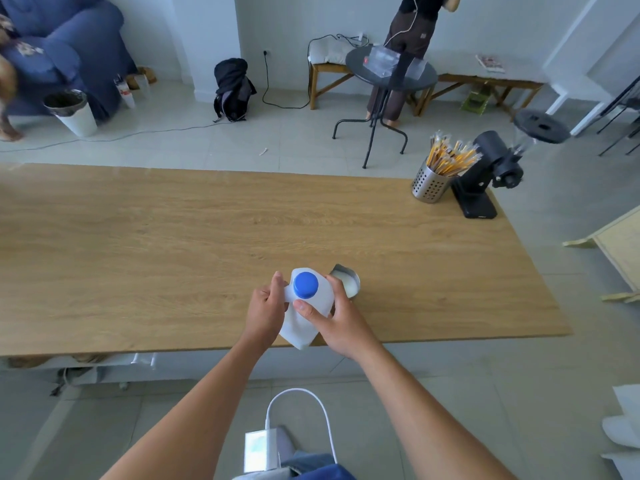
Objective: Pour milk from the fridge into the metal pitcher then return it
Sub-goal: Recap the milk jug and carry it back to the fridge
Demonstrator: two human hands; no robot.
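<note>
A white plastic milk jug (300, 325) with a blue cap (305, 285) stands near the front edge of the wooden table (173, 237). My left hand (265, 308) grips its handle side. My right hand (337, 318) wraps its other side, thumb just below the cap. The cap sits on the jug's neck. Right behind the jug, partly hidden by my right hand, stands the metal pitcher (348, 278) with white milk inside.
A perforated metal cup of pencils (431, 183) and a black coffee grinder (485, 174) stand at the table's far right corner. Beyond the table are a round black side table (391, 74), a person beside it, a black backpack (232, 88) and a blue sofa (62, 46).
</note>
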